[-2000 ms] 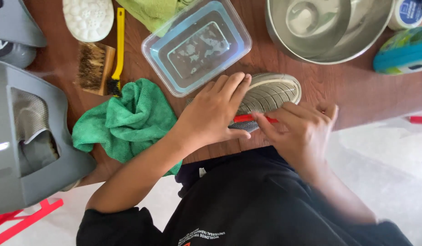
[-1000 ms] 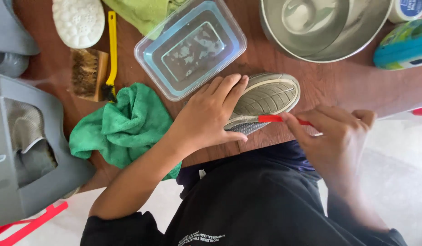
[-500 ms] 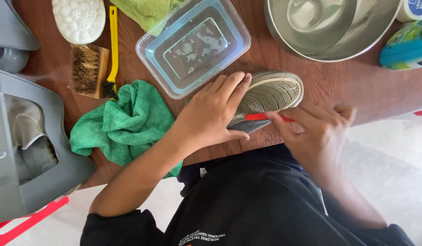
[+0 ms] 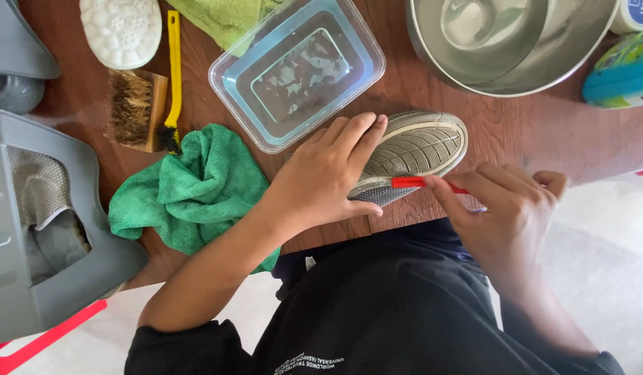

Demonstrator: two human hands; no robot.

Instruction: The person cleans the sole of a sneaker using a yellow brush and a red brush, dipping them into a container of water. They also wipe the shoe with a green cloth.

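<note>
The left hand (image 4: 321, 180) grips a grey shoe (image 4: 415, 149) sole-up, just below the clear plastic tub (image 4: 297, 69) — the right hand (image 4: 505, 208), fingers pinched, presses a red-handled brush (image 4: 422, 183) against its edge.

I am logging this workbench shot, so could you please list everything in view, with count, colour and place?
shoe: 1, grey, sole up, on its side at the table's near edge
small brush: 1, red handle, against the shoe's side
plastic container: 1, clear bluish, holding water, behind the shoe
metal bowl: 1, silver, far right
cloth: 1, green, left of the shoe
second cloth: 1, light green, top edge
wooden brush: 1, brown bristles, far left
thin brush: 1, yellow, beside the wooden brush
scrubbing pad: 1, white, top left
bottle: 1, teal and green, right edge
table: 1, dark brown wood
left hand: steadies the shoe
right hand: holds the small brush
</note>
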